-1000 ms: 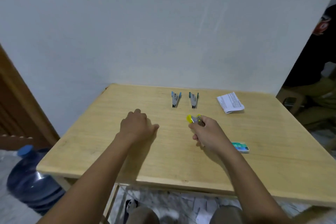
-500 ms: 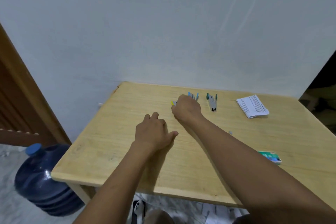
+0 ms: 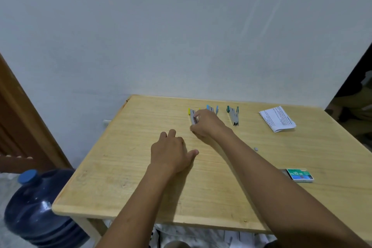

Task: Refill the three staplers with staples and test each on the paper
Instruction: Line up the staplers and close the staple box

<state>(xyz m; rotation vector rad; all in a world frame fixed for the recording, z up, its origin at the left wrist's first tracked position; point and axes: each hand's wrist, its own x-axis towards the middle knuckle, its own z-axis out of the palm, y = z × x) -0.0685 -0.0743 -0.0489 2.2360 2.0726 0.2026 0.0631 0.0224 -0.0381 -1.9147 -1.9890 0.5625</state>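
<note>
Three small staplers lie in a row near the table's far edge. The yellow stapler is leftmost, the blue stapler is partly hidden behind my right hand, and the green stapler is rightmost. My right hand reaches across, its fingertips closed on the near end of the yellow stapler, which rests on the wood. My left hand lies palm down on the table, holding nothing. The folded printed paper sits at the far right. A green staple box lies near my right forearm.
The wooden table stands against a white wall. A tiny grey bit lies right of my right forearm. A blue water jug stands on the floor at the left, beside a brown door frame. A seated person is at the far right.
My right hand carried the yellow stapler from the table's middle to the far row and set it down left of the blue one. My left hand stayed flat.
</note>
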